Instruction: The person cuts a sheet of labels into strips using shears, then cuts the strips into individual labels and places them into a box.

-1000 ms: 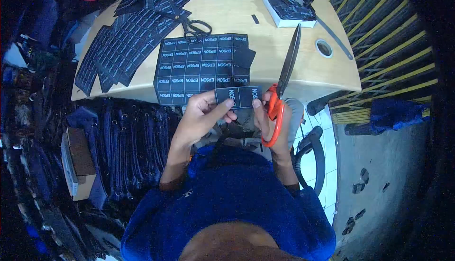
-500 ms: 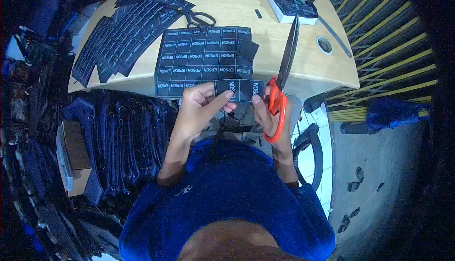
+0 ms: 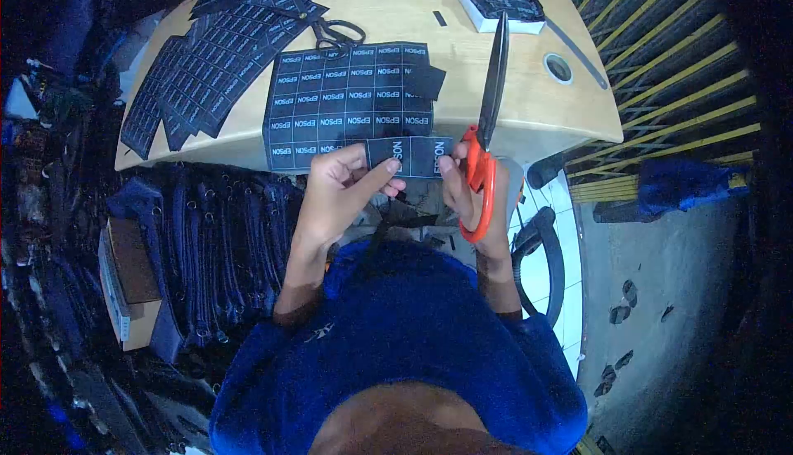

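Observation:
A short strip of black labels printed EPSON [image 3: 419, 158] is stretched between my two hands, just over the near edge of the table. My left hand [image 3: 339, 199] pinches its left part between thumb and fingers. My right hand [image 3: 472, 195] grips orange-handled scissors [image 3: 493, 83], blades together and pointing away from me. The thumb and fingers of that same hand also hold the strip's right end. Behind the strip, a larger sheet of EPSON labels [image 3: 322, 100] lies on the table and hangs over its front edge.
More label sheets [image 3: 223, 67] cover the table's left side, with black-handled scissors [image 3: 339, 35] beside them. A white box [image 3: 500, 19] of cut black pieces stands at the back right of the table [image 3: 537, 100]. Dark straps or bags [image 3: 215, 248] and a cardboard box [image 3: 132, 282] are at lower left.
My hands keep their hold on the strip and scissors. The strip lies a little flatter between them, and the whole view has shifted slightly.

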`<state>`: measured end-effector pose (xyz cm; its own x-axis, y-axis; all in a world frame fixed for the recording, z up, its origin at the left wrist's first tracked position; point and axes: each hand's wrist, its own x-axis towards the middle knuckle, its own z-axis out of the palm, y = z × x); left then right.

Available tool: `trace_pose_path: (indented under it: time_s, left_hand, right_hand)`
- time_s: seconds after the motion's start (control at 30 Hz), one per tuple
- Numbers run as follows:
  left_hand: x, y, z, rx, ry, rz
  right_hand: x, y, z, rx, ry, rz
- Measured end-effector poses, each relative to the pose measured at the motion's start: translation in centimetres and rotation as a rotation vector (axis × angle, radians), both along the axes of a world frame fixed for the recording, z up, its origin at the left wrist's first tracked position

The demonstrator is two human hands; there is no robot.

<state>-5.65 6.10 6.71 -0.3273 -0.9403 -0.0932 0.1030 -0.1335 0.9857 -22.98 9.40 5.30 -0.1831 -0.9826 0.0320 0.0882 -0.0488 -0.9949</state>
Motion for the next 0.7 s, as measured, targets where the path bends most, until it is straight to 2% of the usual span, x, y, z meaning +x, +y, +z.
trace_pose_path:
  time_s: [0.17,0.6,0.7]
  left_hand:
    - [-0.10,0.04,0.14,0.009,-0.015,0.006]
    - [0.10,-0.06,-0.24,-0.041,-0.052,-0.012]
    - [0.05,0.09,-0.14,-0.044,-0.056,0.002]
  right_hand:
    - [-0.09,-0.08,0.20,0.023,0.057,-0.010]
    - [-0.23,-0.30,0.37,-0.015,0.012,0.028]
    - [0.03,-0.26,0.75,0.070,-0.037,-0.004]
